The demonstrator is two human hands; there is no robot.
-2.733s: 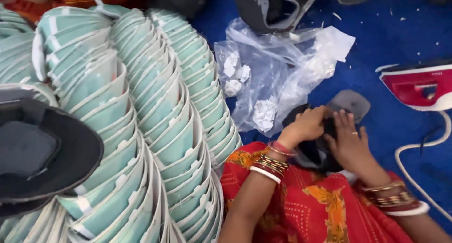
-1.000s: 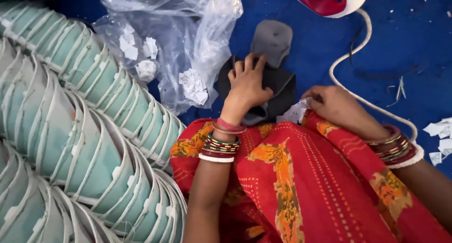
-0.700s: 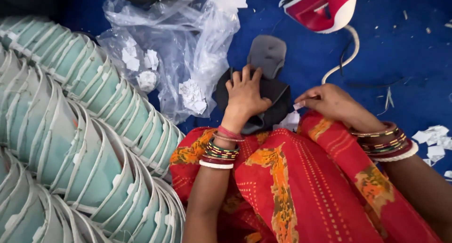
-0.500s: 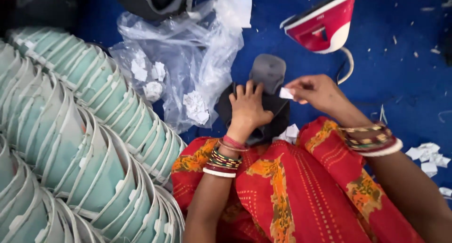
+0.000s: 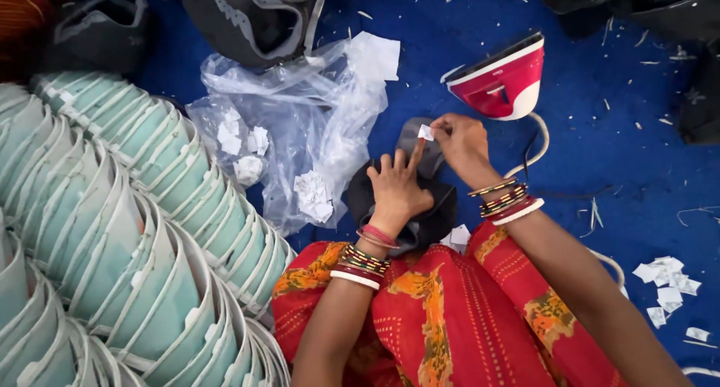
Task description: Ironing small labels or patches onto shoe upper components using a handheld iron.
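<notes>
L hand (image 5: 396, 193) lies flat, fingers spread, pressing a dark cap piece (image 5: 420, 207) onto the lap; its grip is open, nothing pinched. R hand (image 5: 459, 141), just beyond & to the right of it, has thumb & forefinger closed on a small white label (image 5: 426, 132) right over the cap's grey peak. Red-white iron (image 5: 501, 79) sits just past the R grip, clear plastic bag (image 5: 300, 132) w/ more labels to the left of L hand, stacked teal cap parts (image 5: 127, 229) further left.

Iron (image 5: 501, 78) and plastic bag (image 5: 300, 132) hem the bare blue floor (image 5: 420, 49).
</notes>
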